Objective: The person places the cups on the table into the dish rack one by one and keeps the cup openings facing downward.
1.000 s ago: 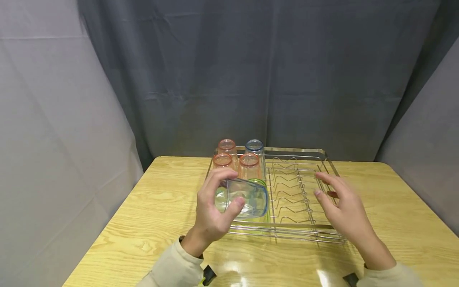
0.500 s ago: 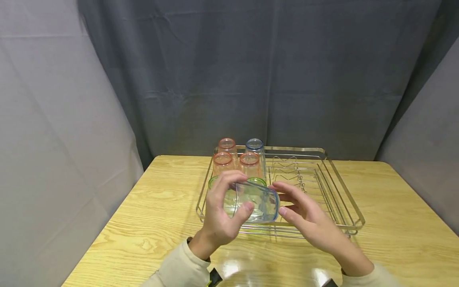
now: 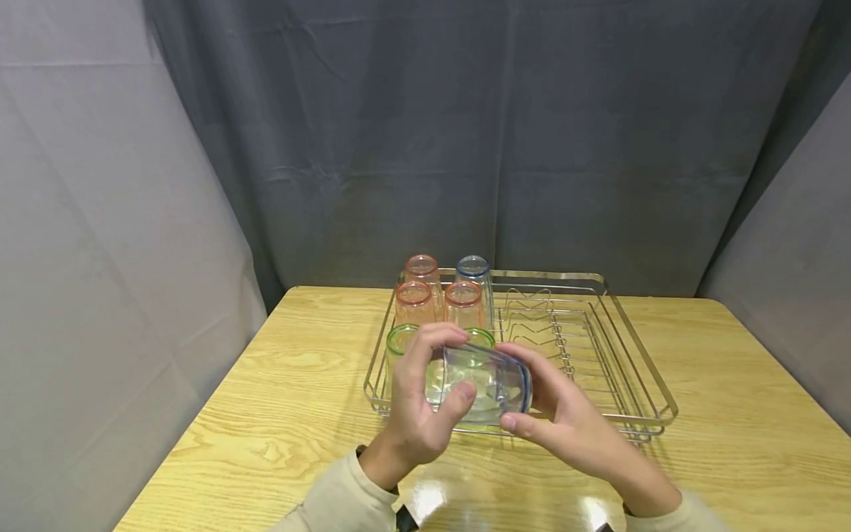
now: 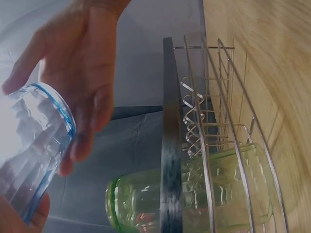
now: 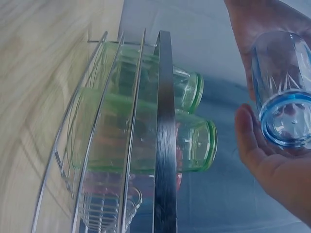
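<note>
A clear drinking glass (image 3: 488, 388) with a blue ring at one end lies sideways in the air before the dish rack. My left hand (image 3: 422, 417) grips its left part, thumb across the near side and fingers over the top. At the blue-ringed end my right hand (image 3: 565, 417) holds it, thumb at the lower edge and fingers behind. The left wrist view has the right palm (image 4: 80, 63) beyond the glass. Behind the hands, a green glass (image 3: 397, 362) and another green glass (image 3: 480, 338), partly hidden, stand upside down in the rack.
The wire dish rack (image 3: 565, 276) stands on a wooden table (image 3: 266, 399). In its left part, several red-ringed glasses (image 3: 415, 303) and one blue-ringed glass (image 3: 473, 277) stand upside down. Wavy wire dividers (image 3: 528, 299) run down the middle. A grey curtain (image 3: 399, 148) hangs behind.
My right hand has moved left from over the rack and taken hold of the blue-ringed end of the glass. My left hand has shifted slightly right and down with the glass.
</note>
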`<state>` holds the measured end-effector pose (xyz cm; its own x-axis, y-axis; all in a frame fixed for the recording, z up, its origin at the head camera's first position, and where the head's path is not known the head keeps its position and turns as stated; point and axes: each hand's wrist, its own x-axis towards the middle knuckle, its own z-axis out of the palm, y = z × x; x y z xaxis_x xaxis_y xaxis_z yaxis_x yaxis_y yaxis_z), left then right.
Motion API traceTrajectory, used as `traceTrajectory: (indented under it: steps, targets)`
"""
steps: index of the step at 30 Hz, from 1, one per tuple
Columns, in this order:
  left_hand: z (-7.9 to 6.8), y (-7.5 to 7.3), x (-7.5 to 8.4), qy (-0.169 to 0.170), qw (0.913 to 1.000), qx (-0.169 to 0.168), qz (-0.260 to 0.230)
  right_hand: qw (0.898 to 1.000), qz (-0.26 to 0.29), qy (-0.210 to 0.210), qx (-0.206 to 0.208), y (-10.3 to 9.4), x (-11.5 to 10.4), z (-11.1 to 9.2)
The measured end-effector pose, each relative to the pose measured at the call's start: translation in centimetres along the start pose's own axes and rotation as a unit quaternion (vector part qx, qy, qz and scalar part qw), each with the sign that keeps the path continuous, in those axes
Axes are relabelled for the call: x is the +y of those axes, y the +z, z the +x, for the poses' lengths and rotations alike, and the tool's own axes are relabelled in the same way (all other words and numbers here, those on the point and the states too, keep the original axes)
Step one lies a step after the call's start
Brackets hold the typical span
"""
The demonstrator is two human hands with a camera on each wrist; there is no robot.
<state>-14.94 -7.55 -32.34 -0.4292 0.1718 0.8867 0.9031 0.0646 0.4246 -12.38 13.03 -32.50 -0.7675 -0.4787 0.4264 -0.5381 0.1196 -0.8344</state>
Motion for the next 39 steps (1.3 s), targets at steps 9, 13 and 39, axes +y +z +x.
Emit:
traceTrajectory:
  steps: [9,13,39]
  targets:
    - [-0.6,-0.3,-0.1,-0.030,0.9980,-0.045,0.033,0.998,0.070,-0.005,-0.001,0.1,0.5,-0.1]
    - [-0.3,-1.1,0.0,0.000,0.9967,-0.054,0.061,0.998,0.054,-0.002,0.013,-0.1,0.2,-0.3]
    - [-2.4,-8.2,-7.4,-0.478,0.8496,-0.048,0.218,0.997,0.013,-0.018,0.069,-5.0,-2.1,-2.4]
